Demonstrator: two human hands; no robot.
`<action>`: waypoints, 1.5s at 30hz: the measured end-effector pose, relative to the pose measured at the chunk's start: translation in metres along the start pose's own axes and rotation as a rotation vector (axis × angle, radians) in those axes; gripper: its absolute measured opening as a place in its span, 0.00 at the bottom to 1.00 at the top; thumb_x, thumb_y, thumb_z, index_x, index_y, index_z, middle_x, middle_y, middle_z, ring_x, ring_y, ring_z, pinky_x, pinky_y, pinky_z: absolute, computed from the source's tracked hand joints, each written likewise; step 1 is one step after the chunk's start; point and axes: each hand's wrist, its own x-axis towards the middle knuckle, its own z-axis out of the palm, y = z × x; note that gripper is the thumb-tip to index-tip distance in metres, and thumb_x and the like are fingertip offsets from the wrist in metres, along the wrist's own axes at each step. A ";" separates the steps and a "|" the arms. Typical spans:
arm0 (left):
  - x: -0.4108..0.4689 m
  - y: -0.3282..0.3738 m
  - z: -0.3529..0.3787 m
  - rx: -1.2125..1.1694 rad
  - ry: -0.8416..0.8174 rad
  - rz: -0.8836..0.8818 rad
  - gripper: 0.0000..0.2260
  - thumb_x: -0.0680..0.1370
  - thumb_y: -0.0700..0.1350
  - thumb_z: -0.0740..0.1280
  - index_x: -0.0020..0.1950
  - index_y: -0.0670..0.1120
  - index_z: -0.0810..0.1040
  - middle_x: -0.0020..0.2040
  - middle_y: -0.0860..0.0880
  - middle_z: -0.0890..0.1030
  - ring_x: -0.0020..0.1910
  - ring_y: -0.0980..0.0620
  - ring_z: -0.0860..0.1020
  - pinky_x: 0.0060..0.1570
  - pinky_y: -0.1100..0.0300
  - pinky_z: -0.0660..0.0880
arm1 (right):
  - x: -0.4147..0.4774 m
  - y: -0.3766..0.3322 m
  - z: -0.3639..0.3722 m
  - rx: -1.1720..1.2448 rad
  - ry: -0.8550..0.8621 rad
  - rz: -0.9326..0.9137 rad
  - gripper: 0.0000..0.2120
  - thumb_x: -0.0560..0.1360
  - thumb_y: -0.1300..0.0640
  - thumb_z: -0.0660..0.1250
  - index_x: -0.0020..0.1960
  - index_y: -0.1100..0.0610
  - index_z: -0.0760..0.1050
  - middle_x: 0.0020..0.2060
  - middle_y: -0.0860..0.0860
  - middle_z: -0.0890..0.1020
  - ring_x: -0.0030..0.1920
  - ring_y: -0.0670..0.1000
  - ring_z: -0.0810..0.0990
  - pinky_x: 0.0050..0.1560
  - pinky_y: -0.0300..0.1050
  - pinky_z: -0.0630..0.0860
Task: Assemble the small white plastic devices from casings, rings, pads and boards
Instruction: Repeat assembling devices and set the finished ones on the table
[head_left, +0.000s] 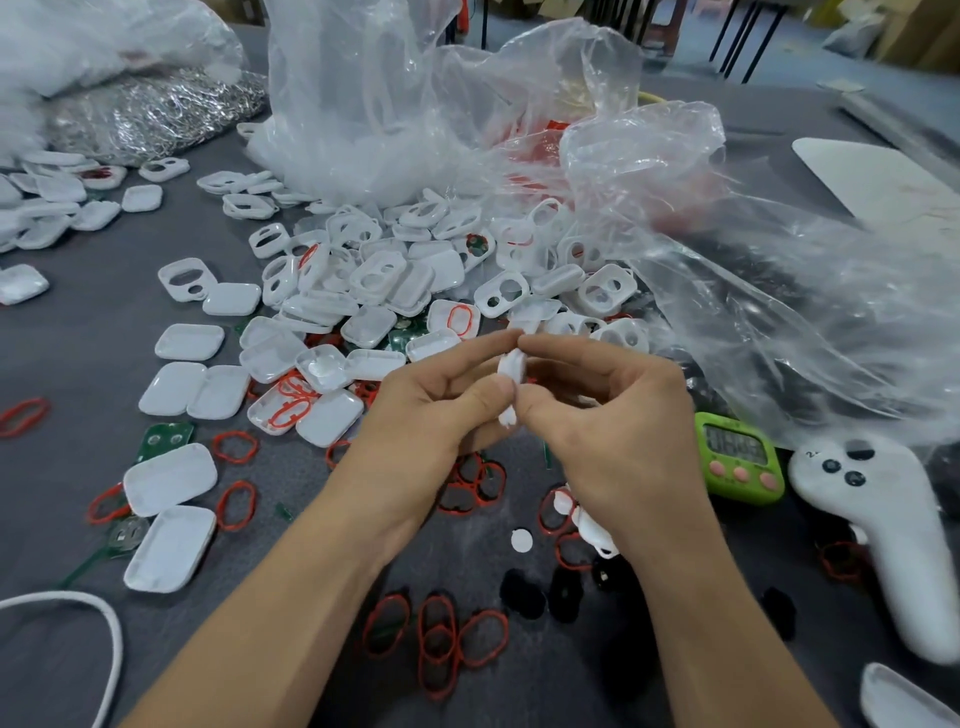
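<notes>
Both hands meet above the middle of the grey table (67, 353), holding one small white casing (509, 384) between them. The left hand (431, 410) pinches it from its side with thumb and forefinger curled in, and the right hand (613, 431) pinches it from the opposite side the same way; the two forefinger tips touch just above the piece. The casing is turned edge-on to the camera, so only its thin rim shows. Its long axis runs up and down in the view, tilted a little, with the upper end at the forefingers and the lower end poking out below the thumbs. Which face is turned to which hand cannot be told. Just beyond the hands lies a heap of loose casings (374, 280), some solid shells and some with two cut-out windows, spilling from a clear plastic bag (415, 104). Red rings (436, 639) lie scattered near the forearms, with black pads (522, 592) and a small white disc (521, 540) just beside them. A green circuit board (163, 436) lies to the left among more shells. To the right stand a green timer (740, 457) and a white handheld controller (883, 519).
</notes>
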 end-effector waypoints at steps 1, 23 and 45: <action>0.000 0.000 0.000 -0.041 0.010 -0.019 0.16 0.73 0.42 0.71 0.60 0.50 0.85 0.52 0.46 0.87 0.54 0.51 0.85 0.51 0.60 0.82 | -0.001 -0.002 0.000 -0.036 -0.001 -0.028 0.14 0.69 0.57 0.76 0.53 0.45 0.87 0.41 0.41 0.88 0.44 0.42 0.87 0.50 0.43 0.84; 0.004 0.002 0.000 -0.440 -0.109 -0.226 0.17 0.77 0.40 0.65 0.64 0.39 0.82 0.63 0.39 0.83 0.58 0.44 0.85 0.49 0.55 0.83 | -0.001 -0.011 -0.008 -0.110 -0.112 -0.033 0.25 0.55 0.39 0.74 0.53 0.37 0.84 0.44 0.39 0.85 0.46 0.43 0.84 0.48 0.38 0.81; -0.002 0.014 -0.002 -0.530 -0.198 -0.324 0.17 0.79 0.39 0.64 0.67 0.38 0.80 0.68 0.37 0.79 0.63 0.41 0.82 0.53 0.50 0.84 | 0.008 -0.017 -0.032 0.679 -0.196 0.275 0.21 0.57 0.56 0.80 0.50 0.55 0.84 0.47 0.56 0.86 0.45 0.54 0.86 0.50 0.45 0.83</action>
